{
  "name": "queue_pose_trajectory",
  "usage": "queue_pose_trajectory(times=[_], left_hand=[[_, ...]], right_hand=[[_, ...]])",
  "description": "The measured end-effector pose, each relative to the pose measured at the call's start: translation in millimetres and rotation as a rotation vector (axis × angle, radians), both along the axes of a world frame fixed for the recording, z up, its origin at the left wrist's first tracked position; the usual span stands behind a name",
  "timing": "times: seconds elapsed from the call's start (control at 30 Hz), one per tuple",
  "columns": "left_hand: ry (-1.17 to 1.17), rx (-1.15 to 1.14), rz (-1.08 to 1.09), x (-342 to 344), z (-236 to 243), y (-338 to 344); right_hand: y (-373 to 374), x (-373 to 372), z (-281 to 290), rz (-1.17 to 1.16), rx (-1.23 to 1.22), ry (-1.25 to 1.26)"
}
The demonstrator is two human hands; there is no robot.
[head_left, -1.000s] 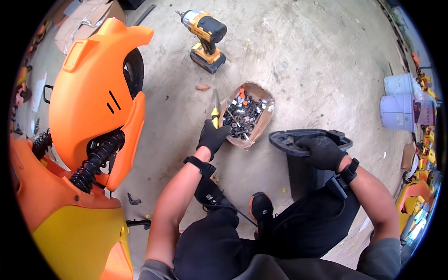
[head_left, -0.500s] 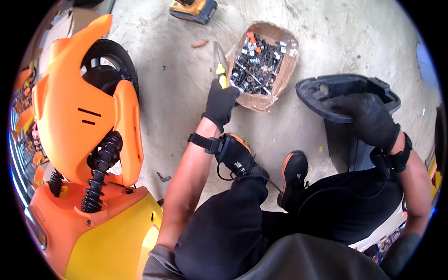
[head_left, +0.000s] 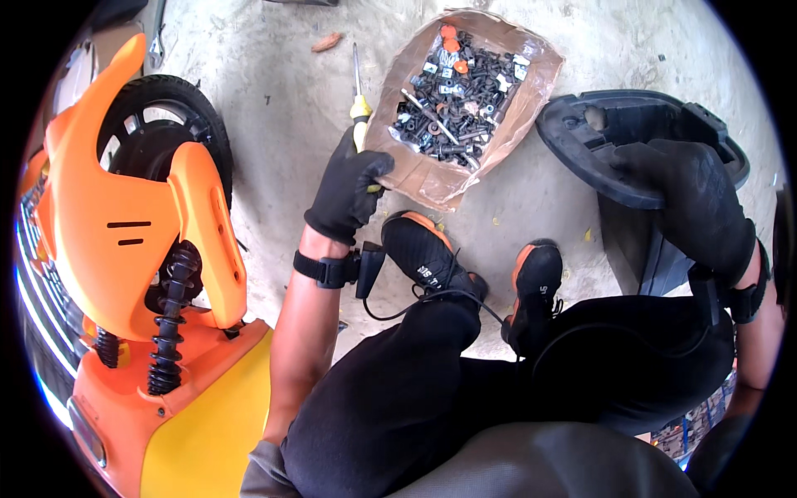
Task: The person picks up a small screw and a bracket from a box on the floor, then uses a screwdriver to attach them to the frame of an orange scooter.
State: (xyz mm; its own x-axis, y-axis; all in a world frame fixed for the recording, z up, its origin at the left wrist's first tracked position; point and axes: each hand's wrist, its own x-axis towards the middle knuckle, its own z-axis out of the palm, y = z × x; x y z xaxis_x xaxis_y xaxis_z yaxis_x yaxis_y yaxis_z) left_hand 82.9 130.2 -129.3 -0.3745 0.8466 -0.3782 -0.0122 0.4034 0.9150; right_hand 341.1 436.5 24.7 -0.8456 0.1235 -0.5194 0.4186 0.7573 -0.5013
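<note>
My left hand point(head_left: 344, 187), in a black glove, is closed around a screwdriver point(head_left: 359, 108) with a yellow handle, its shaft pointing away from me. The thumb side of that hand also presses on the near left wall of a cardboard box point(head_left: 519, 129). Inside the box lie many dark screws and bolts point(head_left: 448, 108), with a few orange and white pieces. My gloved right hand point(head_left: 689, 195) grips the near rim of a deep black plastic bin point(head_left: 573, 170) standing at the right. Its fingertips are hidden inside the bin's opening.
An orange and yellow scooter point(head_left: 108, 249) takes up the left side, with its front wheel point(head_left: 166, 124) and black shock spring point(head_left: 168, 332) showing. A small brownish piece point(head_left: 326, 41) lies on the concrete floor. My black shoes point(head_left: 535, 282) are below the box.
The view has shifted, and the power tool at the top has nearly left it. The box looks larger and has come nearer, with my left hand now at its wall. My right hand stays on the bin.
</note>
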Motion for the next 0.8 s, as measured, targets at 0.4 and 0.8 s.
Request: queue_pose_trajectory(times=[0.4, 0.8], left_hand=[[-0.384, -0.122, 0.165, 1.6, 42.1, 21.9], [0.323, 0.164, -0.203, -14.4, 124.3, 55.5]], right_hand=[[6.0, -14.4, -1.0, -0.028, 0.002, 0.114], [6.1, -8.6, -5.1, -0.007, 0.105, 0.117]])
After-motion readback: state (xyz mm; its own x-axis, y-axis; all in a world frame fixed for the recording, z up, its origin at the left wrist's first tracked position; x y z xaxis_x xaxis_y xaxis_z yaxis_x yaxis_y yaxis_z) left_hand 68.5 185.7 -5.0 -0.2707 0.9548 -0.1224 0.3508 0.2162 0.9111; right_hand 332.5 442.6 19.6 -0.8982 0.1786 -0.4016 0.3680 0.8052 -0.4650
